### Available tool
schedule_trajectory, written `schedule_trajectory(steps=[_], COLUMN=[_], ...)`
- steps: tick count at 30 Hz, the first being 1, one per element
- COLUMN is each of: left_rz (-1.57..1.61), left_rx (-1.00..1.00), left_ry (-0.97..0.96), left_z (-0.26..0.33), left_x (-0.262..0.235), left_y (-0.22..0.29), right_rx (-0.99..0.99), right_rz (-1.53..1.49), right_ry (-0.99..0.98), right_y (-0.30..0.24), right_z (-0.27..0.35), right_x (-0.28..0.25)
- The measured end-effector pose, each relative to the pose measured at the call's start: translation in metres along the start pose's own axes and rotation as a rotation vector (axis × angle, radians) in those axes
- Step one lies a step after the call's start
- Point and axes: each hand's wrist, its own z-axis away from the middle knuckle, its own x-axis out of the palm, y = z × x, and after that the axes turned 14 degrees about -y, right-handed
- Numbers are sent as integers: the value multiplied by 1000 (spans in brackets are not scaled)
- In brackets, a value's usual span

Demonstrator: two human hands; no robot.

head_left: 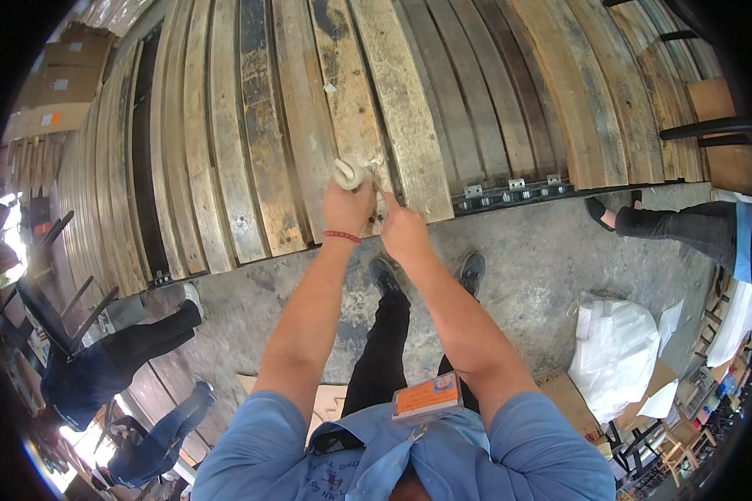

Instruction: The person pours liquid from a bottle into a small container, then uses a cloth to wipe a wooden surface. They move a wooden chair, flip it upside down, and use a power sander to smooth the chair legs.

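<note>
My left hand [348,206], with a red braided bracelet at the wrist, is closed around a small cream-coloured rounded thing [353,177] with a curved, loop-like part. Its exact kind is unclear. Just right of it, my right hand [404,229] has its fingers closed on a slim stick-like thing [382,179], whose pale tip lies close to the cream-coloured thing. Both hands are above the near edge of a surface of worn wooden slats [292,108]. A small pale scrap [330,88] rests on a slat farther off.
Metal rollers [518,194] run along the near edge at right. White plastic wrapping [614,355] and cardboard [570,401] lie on the concrete floor [510,292]. Two people [121,359] [163,442] are at left; another person's leg [677,230] shows at right. Cardboard boxes [58,79] stand far left.
</note>
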Motion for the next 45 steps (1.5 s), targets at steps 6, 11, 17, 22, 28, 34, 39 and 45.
schedule_trajectory(steps=[6, 11, 17, 22, 28, 34, 39, 45], left_rz=[46, 57, 75, 89, -37, -130, -185, -141], left_rx=[64, 84, 98, 55, 150, -1, 33, 115], left_ry=[-117, -282, -275, -238, -93, -32, -205, -351], left_z=[-4, -10, -8, -3, 0, -4, -12, -22], left_x=[-8, -23, -22, -23, -18, -2, -18, -32], left_y=[10, -5, -3, 10, 1, 13, 6, 0], right_rx=[-52, 21, 46, -24, -11, 10, 23, 89], right_rz=[-81, -72, -56, 56, 40, 32, -73, -21], right_ry=[145, 53, 38, 11, 10, 130, 113, 7], right_y=[10, -9, -16, -10, -11, 12, 4, -18], right_z=[-1, -11, -19, -26, -9, 0, -2, -17], right_x=[6, -5, -10, -21, -12, 9, -3, -16])
